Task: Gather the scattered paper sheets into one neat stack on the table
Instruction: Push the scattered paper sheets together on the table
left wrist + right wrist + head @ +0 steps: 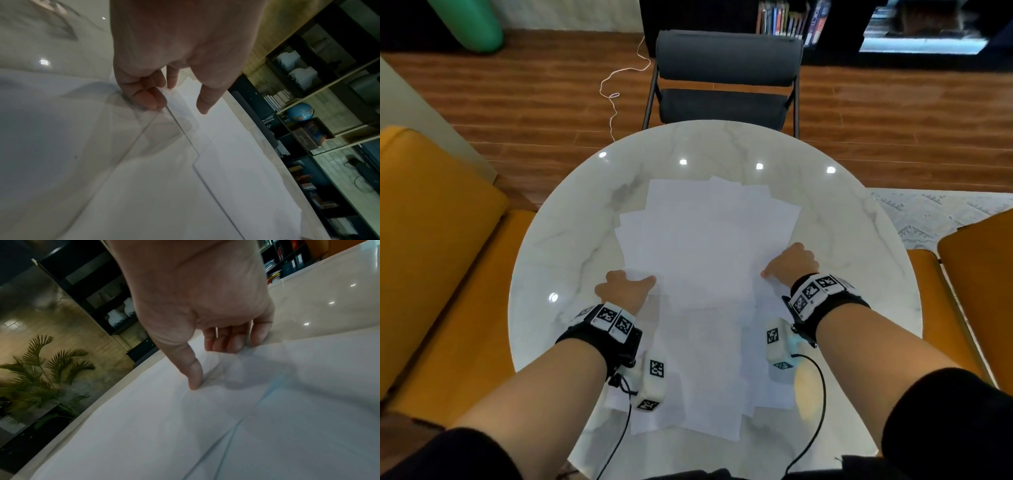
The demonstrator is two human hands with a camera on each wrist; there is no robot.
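Several white paper sheets [709, 246] lie overlapping and askew in a loose pile on the round white marble table [571, 240]. My left hand [625, 287] is at the pile's near left edge. In the left wrist view its fingers [144, 97] curl against a sheet's edge [236, 186] while the thumb hovers over that sheet. My right hand [787, 262] is at the pile's right edge. In the right wrist view its thumb presses down on the top sheet [205, 434], and the curled fingers [230, 345] hook the far edge. Both hands pinch the paper's edges.
A dark chair [726, 78] stands at the table's far side. Yellow seats flank the table on the left [431, 257] and right [976, 274]. A white cord [616, 85] trails on the wooden floor, and a patterned rug [928, 216] lies at the right.
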